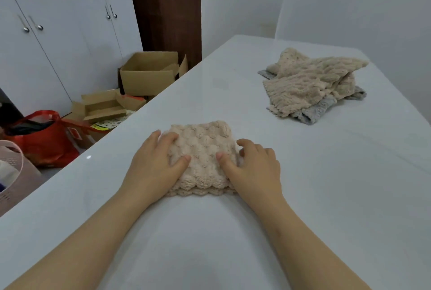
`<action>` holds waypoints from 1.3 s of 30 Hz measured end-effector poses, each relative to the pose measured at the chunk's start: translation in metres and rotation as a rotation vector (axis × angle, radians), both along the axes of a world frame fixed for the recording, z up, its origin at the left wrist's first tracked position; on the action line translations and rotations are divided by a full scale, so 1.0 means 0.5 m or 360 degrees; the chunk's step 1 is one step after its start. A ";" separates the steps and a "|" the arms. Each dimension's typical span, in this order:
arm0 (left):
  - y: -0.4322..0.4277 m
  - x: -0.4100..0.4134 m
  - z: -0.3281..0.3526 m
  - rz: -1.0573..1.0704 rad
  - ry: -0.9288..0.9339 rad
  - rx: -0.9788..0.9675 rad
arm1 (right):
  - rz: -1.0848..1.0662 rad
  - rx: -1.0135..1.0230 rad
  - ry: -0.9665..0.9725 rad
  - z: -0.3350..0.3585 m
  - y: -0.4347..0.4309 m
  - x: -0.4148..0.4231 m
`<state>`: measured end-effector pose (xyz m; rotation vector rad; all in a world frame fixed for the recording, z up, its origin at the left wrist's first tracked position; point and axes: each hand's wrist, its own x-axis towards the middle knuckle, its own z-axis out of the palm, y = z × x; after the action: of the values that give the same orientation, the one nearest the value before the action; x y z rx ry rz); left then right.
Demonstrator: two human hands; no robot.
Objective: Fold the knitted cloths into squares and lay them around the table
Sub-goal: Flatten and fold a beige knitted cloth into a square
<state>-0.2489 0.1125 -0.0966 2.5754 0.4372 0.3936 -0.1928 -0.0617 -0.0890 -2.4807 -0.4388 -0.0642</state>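
A beige knitted cloth (pixel 202 149), folded into a thick square, lies on the white table (pixel 326 184) in front of me. My left hand (pixel 155 165) rests on its left side with spread fingers, thumb pressing the top. My right hand (pixel 253 168) lies on its right side the same way, fingers curled over the right edge. Farther back on the right sits a loose pile of beige cloths (pixel 310 82) on top of grey cloths (pixel 312 112).
The table's left edge runs diagonally. On the floor to the left stand cardboard boxes (pixel 149 75), a red bag (pixel 44 140) and a pink basket (pixel 11 173). White cabinets (pixel 58 40) line the left wall; a wall stands behind the table.
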 end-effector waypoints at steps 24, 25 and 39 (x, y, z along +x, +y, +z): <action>-0.132 -0.086 0.130 0.0765 0.0519 -0.1617 | -0.0076 0.0685 0.1353 0.099 -0.109 -0.067; -0.151 -0.089 0.134 0.0783 0.0460 -0.1711 | -0.0064 0.0722 0.1376 0.100 -0.124 -0.065; -0.550 -0.190 0.114 0.1172 -0.0124 -0.2499 | 0.0188 0.0792 0.1542 0.083 -0.468 -0.093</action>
<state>-0.3441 -0.1623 -0.0395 0.8309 1.0852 0.2062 -0.2395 -0.2957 -0.0478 -1.7195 -0.1124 0.9165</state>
